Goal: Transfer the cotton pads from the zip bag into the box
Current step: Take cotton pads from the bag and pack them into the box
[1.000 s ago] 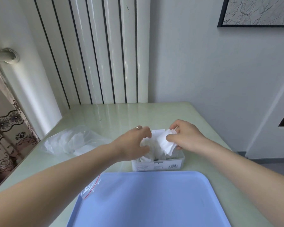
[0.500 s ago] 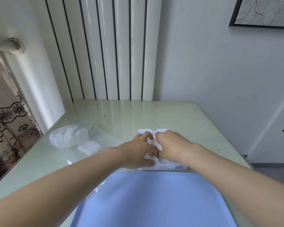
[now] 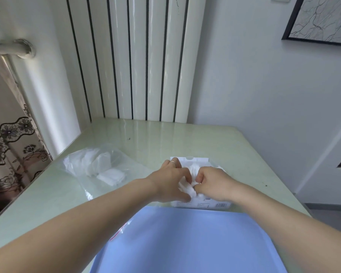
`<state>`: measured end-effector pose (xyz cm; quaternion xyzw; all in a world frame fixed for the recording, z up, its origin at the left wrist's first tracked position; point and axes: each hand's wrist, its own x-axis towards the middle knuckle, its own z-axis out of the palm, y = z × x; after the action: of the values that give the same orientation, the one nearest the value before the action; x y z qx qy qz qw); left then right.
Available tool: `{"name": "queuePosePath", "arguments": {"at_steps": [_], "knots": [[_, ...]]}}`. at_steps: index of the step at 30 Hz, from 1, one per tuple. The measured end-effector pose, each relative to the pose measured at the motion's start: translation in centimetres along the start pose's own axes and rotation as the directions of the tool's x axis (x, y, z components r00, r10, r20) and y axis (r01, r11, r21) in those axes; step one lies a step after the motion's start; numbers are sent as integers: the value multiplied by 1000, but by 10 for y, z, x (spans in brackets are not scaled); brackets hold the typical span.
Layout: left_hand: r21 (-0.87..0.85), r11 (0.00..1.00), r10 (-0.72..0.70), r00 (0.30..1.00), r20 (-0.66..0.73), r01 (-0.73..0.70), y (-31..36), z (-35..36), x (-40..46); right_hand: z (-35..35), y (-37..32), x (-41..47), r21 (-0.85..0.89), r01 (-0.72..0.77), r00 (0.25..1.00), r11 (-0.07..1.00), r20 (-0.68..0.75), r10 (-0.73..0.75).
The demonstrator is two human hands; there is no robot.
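Nearest, flat light-blue plastic tray (image 3: 185,243); just beyond, left hand (image 3: 170,182) and right hand (image 3: 213,183) curled down, fingers pressing white cotton pads (image 3: 190,189) into small clear plastic box (image 3: 201,204). Risk: springy pads popping out, or box tipping under uneven push. Farther left, clear zip bag (image 3: 95,166) holding more pads.

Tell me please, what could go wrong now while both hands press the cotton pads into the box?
1. The pads bulge above the box; some may spring out once the left hand and right hand lift.
2. More pads remain in the zip bag; the box may not hold them.
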<state>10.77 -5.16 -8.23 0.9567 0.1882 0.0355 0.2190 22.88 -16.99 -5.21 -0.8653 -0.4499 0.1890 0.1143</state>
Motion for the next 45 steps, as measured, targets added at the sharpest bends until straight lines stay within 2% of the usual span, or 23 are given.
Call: {"name": "queuePosePath", "arguments": {"at_steps": [2, 4, 8, 12, 14, 16, 18, 20, 22, 23, 25, 27, 29, 31, 35, 40, 42, 45], "knots": [[6, 1000, -14, 1000, -4, 14, 1, 0, 0, -5, 2, 0, 120, -8, 999, 993, 40, 3], [11, 999, -36, 999, -15, 36, 3, -1, 1, -4, 2, 2, 165, -13, 999, 986, 32, 8], [28, 996, -84, 996, -34, 85, 6, -3, 2, 13, -3, 3, 91, -40, 999, 995, -24, 42], [49, 996, -68, 997, -21, 69, 10, -3, -1, 7, -8, -3, 67, -33, 998, 997, 56, 29], [41, 998, -47, 999, 27, 46, 11, -11, -5, -4, -11, -10, -26, -4, 996, 1000, 84, 6], [-12, 999, -37, 999, 23, 38, 6, -32, -13, -12, -16, -19, -148, 51, 999, 988, 25, -48], [-79, 996, -54, 994, -99, 46, -10, -58, -27, -11, -27, -29, -222, 101, 981, 970, -137, -133], [-165, 980, -158, 941, -301, 112, -39, -78, -43, 0, -43, -44, -168, 256, 929, 952, -230, -290], [-276, 924, -369, 807, -461, 264, -76, -85, -62, 20, -59, -58, -104, 450, 873, 887, -157, -461], [-333, 873, -481, 739, -471, 356, -93, -84, -71, 34, -65, -62, -121, 510, 849, 852, -93, -521], [-412, 759, -646, 660, -382, 504, -128, -74, -89, 65, -72, -60, -224, 585, 799, 780, -7, -601], [-484, 677, -725, 615, -309, 555, -151, -62, -103, 86, -74, -51, -337, 627, 751, 702, 22, -660], [-564, 615, -775, 554, -304, 551, -161, -52, -112, 94, -76, -42, -318, 660, 723, 680, 26, -690], [-667, 555, -808, 511, -292, 497, -164, -48, -114, 92, -82, -37, -232, 647, 756, 727, 72, -650], [-777, 473, -828, 511, -231, 416, -173, -51, -106, 94, -100, -12, -156, 556, 831, 817, 121, -542], [-791, 451, -845, 483, -230, 413, -186, -59, -100, 111, -135, 37, 26, 464, 885, 885, -69, -461], [-797, 441, -848, 482, -220, 413, -194, -54, -100, 118, -150, 58, 7, 406, 904, 914, -153, -400], [-784, 441, -848, 490, -204, 437, -202, -41, -100, 125, -166, 81, -9, 378, 908, 926, -193, -373]]}}
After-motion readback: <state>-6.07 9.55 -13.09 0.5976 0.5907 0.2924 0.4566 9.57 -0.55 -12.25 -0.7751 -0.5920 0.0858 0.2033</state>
